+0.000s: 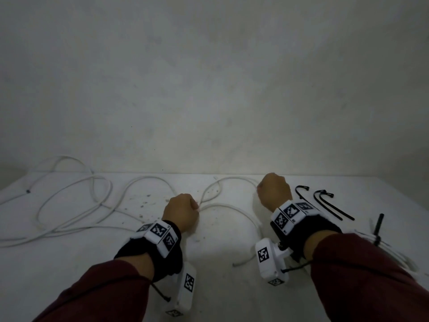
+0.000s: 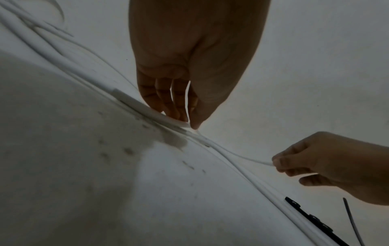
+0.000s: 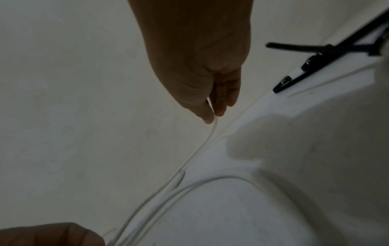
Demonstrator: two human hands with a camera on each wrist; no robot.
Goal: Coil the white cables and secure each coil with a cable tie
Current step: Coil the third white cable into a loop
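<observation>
The white cable (image 1: 216, 182) is lying loose on the surface (image 1: 220, 287), running in an open loop between the two hands and trailing away in wide, tangled bends beyond the left hand (image 1: 182, 211). The left hand is pinching the cable between thumb and curled fingers where the loop crosses itself, and the right hand (image 1: 275, 190) is pinching another stretch of the same cable between thumb and fingertips at the far side of the loop. This looks like the early part of coiling: one turn is being shaped and most of the length is lying uncoiled past the left hand. The next move probably calls for the right hand bringing its stretch over to the left hand's pinch, so that the turns are stacking evenly, then drawing in more slack. Black cable ties (image 1: 325, 203) are lying just outside the right hand, within easy reach for binding. Near the right forearm, a tied coil (image 1: 392, 249) seems to be resting already bound.
</observation>
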